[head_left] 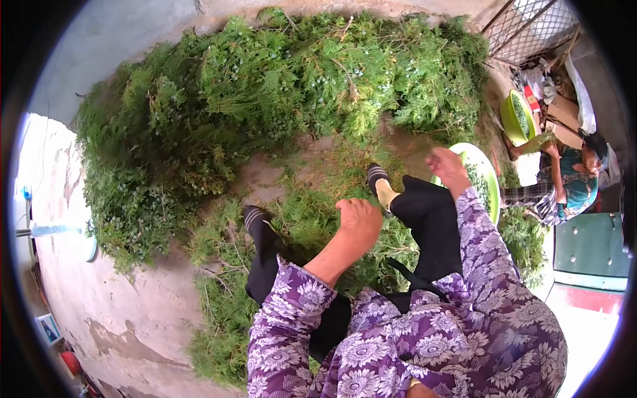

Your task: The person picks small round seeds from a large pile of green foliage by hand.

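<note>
My left hand [359,223] is in a loose fist above green conifer sprigs [305,229] strewn between my feet. Its fingers curl away from the camera, so what they hold, if anything, is hidden. By the near rim of a light-green basin [493,182] is my right hand [448,170], its fingers bent and drawn together. I cannot tell what is in them. Small pale-green cones or berries [476,179] lie inside this basin, partly covered by my right hand and sleeve.
A deep heap of cut conifer branches [285,79] lines the wall ahead and to the left. At the right sits another person [580,176] beside a second green basin [509,119]. Cardboard [564,111] and a metal mesh panel [534,30] are behind them.
</note>
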`<state>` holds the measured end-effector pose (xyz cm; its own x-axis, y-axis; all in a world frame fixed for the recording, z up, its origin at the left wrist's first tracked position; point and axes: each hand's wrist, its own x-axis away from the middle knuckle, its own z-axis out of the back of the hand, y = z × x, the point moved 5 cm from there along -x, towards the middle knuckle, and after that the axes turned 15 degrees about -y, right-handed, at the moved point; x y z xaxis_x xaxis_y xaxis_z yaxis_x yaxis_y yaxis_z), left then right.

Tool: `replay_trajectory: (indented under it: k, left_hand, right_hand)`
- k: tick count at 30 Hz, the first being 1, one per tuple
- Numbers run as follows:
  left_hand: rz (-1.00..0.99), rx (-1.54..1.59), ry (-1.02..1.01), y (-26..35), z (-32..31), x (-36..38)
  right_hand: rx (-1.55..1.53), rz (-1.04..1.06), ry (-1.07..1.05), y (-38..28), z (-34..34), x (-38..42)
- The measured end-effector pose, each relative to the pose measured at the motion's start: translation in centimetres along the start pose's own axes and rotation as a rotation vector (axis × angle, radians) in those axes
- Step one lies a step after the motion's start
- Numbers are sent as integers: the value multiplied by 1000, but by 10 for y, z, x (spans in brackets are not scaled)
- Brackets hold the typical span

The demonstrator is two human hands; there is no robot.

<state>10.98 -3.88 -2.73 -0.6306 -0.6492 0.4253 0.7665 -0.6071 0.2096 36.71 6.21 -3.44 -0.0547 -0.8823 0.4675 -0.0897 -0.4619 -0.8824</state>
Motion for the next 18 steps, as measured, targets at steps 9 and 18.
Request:
replay_trajectory:
  k: [9,18]
  left_hand:
    - [6,197,151,-28,32,14]
    - [370,320,270,-95,55,39]
  right_hand:
    - [1118,-72,-465,119,-177,-94]
    - [1392,-224,-598,222,-271,-158]
